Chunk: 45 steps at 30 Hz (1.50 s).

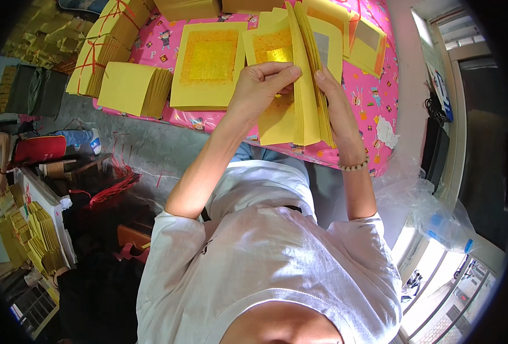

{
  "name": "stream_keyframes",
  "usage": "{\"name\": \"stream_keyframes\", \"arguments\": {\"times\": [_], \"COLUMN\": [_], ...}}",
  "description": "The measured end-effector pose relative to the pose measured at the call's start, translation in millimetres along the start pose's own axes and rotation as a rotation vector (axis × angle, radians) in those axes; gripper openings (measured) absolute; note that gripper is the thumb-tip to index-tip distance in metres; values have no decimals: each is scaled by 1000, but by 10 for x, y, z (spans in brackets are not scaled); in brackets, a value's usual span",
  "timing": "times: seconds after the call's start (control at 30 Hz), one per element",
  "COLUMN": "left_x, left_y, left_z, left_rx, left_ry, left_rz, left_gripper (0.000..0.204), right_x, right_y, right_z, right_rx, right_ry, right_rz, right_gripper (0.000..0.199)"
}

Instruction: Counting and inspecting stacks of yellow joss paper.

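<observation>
Paper stack (300, 103), centre: thin matt yellow sheets, some bearing a glossy gold foil square (279, 54). Bench (374, 103), upper frame: smooth, shiny pink printed plastic cover. Bundles (102, 51), upper left: matt yellow paper tied with red string. Bag (420, 200), right: clear, crinkled plastic film.

White short-sleeved shirt, beaded bracelet (354, 167).

A small paper-goods workshop is suggested. Bundles of yellow paper tied with red string (102, 49) are stacked left of the left hand (259, 86), more stacks (36, 238) are kept far below-left, and a pink patterned table cover (374, 103) is spread beneath.
</observation>
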<state>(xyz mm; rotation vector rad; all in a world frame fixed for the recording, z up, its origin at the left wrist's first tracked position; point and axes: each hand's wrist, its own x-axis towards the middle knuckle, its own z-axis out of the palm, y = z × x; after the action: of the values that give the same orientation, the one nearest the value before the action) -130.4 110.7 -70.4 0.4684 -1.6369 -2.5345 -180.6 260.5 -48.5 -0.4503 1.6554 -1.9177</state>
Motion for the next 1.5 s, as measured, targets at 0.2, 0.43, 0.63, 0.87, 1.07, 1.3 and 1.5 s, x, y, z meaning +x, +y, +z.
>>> {"name": "stream_keyframes", "arguments": {"times": [0.2,0.43,0.63,0.87,1.07,1.3,1.5], "left_x": [12,-19,-3,-13,-26,-29,-29], "left_y": [2,54,13,29,45,46,47], "left_z": [3,35,30,35,52,55,63], "left_rx": [33,48,38,47,57,48,59], "left_ry": [-4,10,22,9,12,7,14], "left_rz": [-11,-28,-20,-17,-13,-12,-8], "left_gripper": [29,25,27,26,26,27,27], "right_x": [9,-8,0,-13,-6,7,13], "right_y": [17,-9,2,-5,-4,14,22], "right_z": [-6,9,6,12,11,-7,-7], "right_rx": [9,8,8,22,42,49,55], "right_ry": [-6,0,2,10,4,-22,-15], "right_rz": [2,7,2,7,11,10,-4], "right_gripper": [55,57,55,54,54,54,54]}}
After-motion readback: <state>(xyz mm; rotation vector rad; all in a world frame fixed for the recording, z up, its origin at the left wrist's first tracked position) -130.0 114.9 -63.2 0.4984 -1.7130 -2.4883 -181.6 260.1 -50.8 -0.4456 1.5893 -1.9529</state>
